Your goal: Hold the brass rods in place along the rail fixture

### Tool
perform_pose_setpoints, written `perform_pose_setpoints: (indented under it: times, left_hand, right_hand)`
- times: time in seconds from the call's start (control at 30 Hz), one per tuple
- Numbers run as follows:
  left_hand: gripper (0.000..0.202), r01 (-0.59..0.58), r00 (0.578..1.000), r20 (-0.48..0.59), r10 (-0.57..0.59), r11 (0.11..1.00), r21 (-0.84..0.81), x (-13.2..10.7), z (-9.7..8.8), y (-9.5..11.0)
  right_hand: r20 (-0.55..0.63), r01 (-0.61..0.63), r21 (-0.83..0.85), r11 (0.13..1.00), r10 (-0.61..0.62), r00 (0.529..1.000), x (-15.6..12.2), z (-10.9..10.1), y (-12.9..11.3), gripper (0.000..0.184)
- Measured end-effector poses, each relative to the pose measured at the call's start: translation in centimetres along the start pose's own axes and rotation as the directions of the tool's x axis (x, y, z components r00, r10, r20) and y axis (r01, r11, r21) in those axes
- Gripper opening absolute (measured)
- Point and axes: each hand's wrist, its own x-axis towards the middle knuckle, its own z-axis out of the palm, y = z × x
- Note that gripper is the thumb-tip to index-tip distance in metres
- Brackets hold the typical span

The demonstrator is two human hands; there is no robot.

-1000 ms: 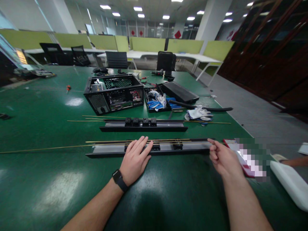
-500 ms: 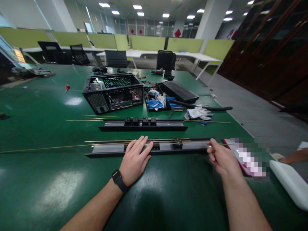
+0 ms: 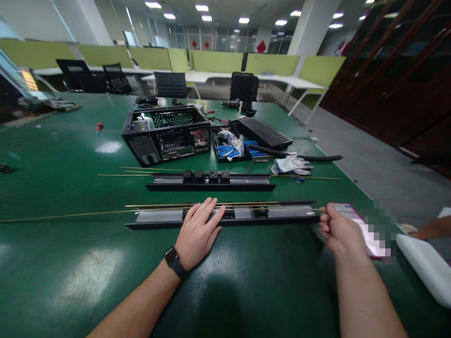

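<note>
A long black channel with a pale inner floor lies crosswise before me, with small black blocks seated inside. Thin brass-coloured rods run along it, and one long rod extends far past its left end. My left hand, fingers stretched out, rests over the channel's middle, covering part of the blocks and rods. Just beyond the right end, my right hand pinches a thin brass rod, whose short visible piece meets the fingertips. Behind lies a second channel with several black blocks and thin rods.
An open black computer case stands farther back. Beside it are a black tray with gloves, a dark flat panel and a white glove. A pink-edged phone-like screen is near my right hand. Another person's arm shows far right.
My right hand has moved a little to the right, from over the channel's right end to just past it. The left hand has stayed in place.
</note>
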Motion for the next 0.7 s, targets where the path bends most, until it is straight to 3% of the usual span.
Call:
perform_pose_setpoints:
  times: [0.2,0.37,0.43,0.57,0.7]
  left_hand:
    - [0.050,0.000,1.000,0.001,0.000,1.000,0.004,0.0,-0.1,0.1]
    - [0.049,0.001,1.000,-0.007,-0.001,1.000,0.004,0.1,-0.1,0.2]
    - [0.049,0.001,1.000,-0.004,-0.001,1.000,0.006,0.1,-0.1,0.3]
    - [0.050,-0.002,1.000,-0.001,0.002,1.000,0.007,0.1,-0.1,0.3]
    - [0.051,-0.005,1.000,-0.009,0.005,1.000,0.003,0.0,0.0,0.2]
  right_hand:
    - [-0.003,0.065,-0.089,0.994,-0.065,0.998,-0.6,0.1,0.5,0.030]
    - [0.212,0.048,-0.092,0.995,-0.027,0.977,-2.7,1.4,1.3,0.043]
    - [0.246,0.037,-0.074,0.997,-0.018,0.969,-3.3,1.8,1.4,0.046]
    - [0.231,0.040,-0.023,0.999,-0.034,0.972,-3.0,1.7,1.2,0.038]
    - [0.110,0.042,0.018,0.999,-0.044,0.993,-1.4,0.8,0.9,0.022]
